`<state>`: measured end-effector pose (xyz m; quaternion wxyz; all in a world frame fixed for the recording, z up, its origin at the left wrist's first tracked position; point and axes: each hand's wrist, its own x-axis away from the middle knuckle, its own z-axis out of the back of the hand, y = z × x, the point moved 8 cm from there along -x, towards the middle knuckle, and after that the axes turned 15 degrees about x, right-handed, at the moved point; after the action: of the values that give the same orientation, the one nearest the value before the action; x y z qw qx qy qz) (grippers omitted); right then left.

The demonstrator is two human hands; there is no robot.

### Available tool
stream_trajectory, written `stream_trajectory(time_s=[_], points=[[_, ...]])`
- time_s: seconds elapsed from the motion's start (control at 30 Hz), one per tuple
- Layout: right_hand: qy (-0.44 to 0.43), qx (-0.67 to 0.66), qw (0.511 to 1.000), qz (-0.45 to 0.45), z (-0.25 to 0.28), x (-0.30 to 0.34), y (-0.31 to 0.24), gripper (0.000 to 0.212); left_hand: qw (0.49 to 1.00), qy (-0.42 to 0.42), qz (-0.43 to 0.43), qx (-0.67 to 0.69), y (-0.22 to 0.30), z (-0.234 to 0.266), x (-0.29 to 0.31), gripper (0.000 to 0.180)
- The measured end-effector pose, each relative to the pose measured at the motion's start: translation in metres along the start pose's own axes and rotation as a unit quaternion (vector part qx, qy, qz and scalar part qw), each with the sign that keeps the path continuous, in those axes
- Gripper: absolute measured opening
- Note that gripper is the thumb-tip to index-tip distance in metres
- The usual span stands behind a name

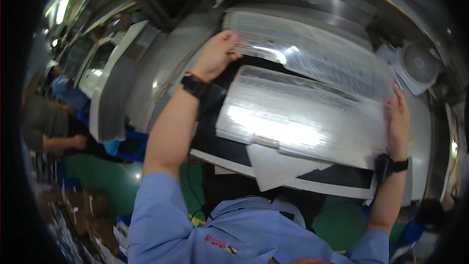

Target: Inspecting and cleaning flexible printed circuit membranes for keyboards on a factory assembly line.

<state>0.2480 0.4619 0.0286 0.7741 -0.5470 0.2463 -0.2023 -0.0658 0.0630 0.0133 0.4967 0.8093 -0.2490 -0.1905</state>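
Observation:
A thin silvery sheet (312, 51), shiny and see-through-looking in places, spans the far side of the table. My left hand (217, 55) pinches its left end with fingers closed. At its right end, my right hand (398, 120) has the edge between thumb and fingers, partly smeared by motion. Nearer to me lies a stack of silvery flat sheets (288, 112) on a black work surface (210, 134). A pale triangular corner (266, 168) sticks out from under the stack at the front. Both wrists wear dark bands.
A white fan (419, 63) stands at the right back. Tall stacks of pale sheets (115, 83) are to the left, beside a blue frame (132, 146). Two people are farther left. Cardboard boxes (93, 210) sit on the green floor (117, 176) at lower left.

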Motion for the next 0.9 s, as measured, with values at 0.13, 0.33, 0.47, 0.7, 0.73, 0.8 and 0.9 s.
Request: stream_trajectory(time_s=[0.13,0.33,0.47,0.7,0.73,0.8,0.9], points=[[-0.048,0.082,0.995,-0.024,-0.006,0.007,-0.009,0.043,0.997,0.003,-0.038,0.067,0.008,0.009,-0.007,0.033],[-0.116,0.171,0.978,-0.027,-0.009,0.011,-0.007,0.025,0.999,0.030,-0.023,0.022,0.015,0.001,0.002,0.054],[-0.071,0.166,0.983,0.015,-0.003,0.008,-0.009,0.016,0.998,0.057,-0.010,-0.016,0.006,0.002,0.002,0.048],[-0.023,0.113,0.993,0.005,0.002,0.004,-0.009,0.014,0.999,0.040,0.017,-0.028,-0.002,-0.013,0.006,0.038],[-0.026,0.117,0.993,0.003,-0.001,0.005,-0.010,0.015,0.999,0.041,0.018,-0.027,-0.003,-0.014,0.008,0.036],[-0.030,0.136,0.990,0.005,-0.003,0.005,-0.011,0.015,0.996,0.030,0.048,-0.073,-0.010,-0.011,0.006,0.030],[-0.027,0.158,0.987,0.011,0.000,0.004,-0.009,0.015,0.992,0.026,0.063,-0.108,-0.016,-0.013,0.007,0.026]])
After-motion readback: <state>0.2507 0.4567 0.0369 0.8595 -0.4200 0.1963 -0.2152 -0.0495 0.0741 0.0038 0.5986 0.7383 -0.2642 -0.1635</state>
